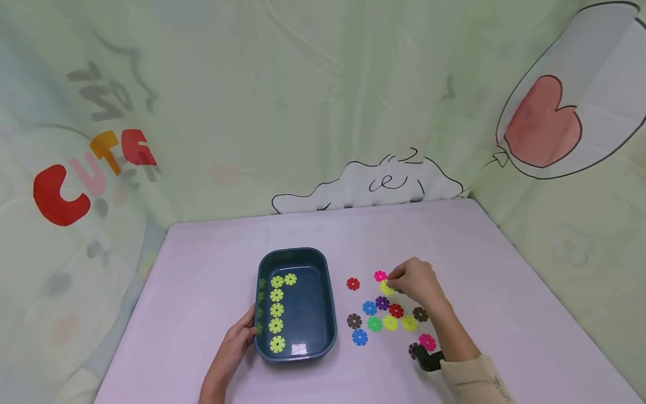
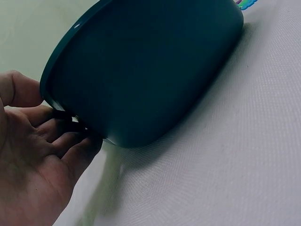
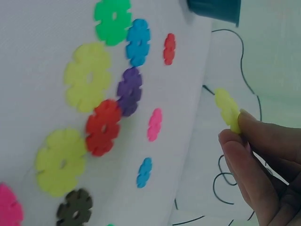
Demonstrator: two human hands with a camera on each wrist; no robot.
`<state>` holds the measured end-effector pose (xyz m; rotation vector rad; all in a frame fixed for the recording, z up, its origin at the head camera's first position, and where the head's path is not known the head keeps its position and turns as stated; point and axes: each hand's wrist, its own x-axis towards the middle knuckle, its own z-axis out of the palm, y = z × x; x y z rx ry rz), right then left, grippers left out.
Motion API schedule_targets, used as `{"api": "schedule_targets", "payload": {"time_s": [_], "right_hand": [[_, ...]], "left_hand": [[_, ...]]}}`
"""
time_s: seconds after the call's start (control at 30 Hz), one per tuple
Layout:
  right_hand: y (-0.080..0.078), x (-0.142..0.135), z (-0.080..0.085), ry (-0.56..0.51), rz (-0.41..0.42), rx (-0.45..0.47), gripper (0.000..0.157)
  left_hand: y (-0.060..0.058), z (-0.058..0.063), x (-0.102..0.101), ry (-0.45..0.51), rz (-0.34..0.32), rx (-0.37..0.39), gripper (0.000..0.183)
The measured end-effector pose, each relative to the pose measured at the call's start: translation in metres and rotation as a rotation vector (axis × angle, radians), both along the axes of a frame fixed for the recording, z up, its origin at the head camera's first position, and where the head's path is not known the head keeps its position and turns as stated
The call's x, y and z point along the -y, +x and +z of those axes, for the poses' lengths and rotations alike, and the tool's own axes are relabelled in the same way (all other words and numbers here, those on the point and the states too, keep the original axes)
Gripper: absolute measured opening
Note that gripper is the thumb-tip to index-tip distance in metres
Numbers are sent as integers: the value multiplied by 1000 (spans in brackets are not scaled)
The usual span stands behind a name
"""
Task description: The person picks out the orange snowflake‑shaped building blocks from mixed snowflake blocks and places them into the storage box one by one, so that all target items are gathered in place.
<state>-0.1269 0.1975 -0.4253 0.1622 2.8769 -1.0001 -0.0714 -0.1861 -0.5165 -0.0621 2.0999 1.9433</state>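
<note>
A dark blue plastic tray (image 1: 306,308) lies on the table, several yellow-green snowflake discs (image 1: 276,310) lined up along its left side and one more beside the top one. My left hand (image 1: 238,338) holds the tray's left edge, thumb at the rim and fingers against the outer wall, as the left wrist view shows. Between the thumb and fingertips of my right hand (image 1: 418,285) a yellow snowflake disc (image 3: 227,109) is pinched, raised above the table. Loose discs lie below it, among them a pink one (image 1: 380,276), a purple one (image 1: 382,303) and a red one (image 1: 396,310).
More notched discs are scattered right of the tray: red (image 1: 353,284), blue (image 1: 360,337), green (image 1: 375,324), brown (image 1: 354,321) and yellow (image 1: 409,323). A black strap piece (image 1: 429,359) sits at my right wrist. Printed curtains (image 1: 303,112) enclose the pale table (image 1: 212,252).
</note>
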Motion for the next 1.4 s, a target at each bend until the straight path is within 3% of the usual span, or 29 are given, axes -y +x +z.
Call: {"api": "schedule_targets", "payload": {"time_s": [0.37,0.97,1.4], "right_hand": [[-12,37,23,-20,64,-60,11],[-35,111,45,-31,153,-90,8],[-50,161,42,-116,255,-83,7]], "left_hand": [[-1,0,1,13,-7,4,59],[0,-1,2,28,-12,-22,60],[-3,-2,2,11,-3,-9,59]]}}
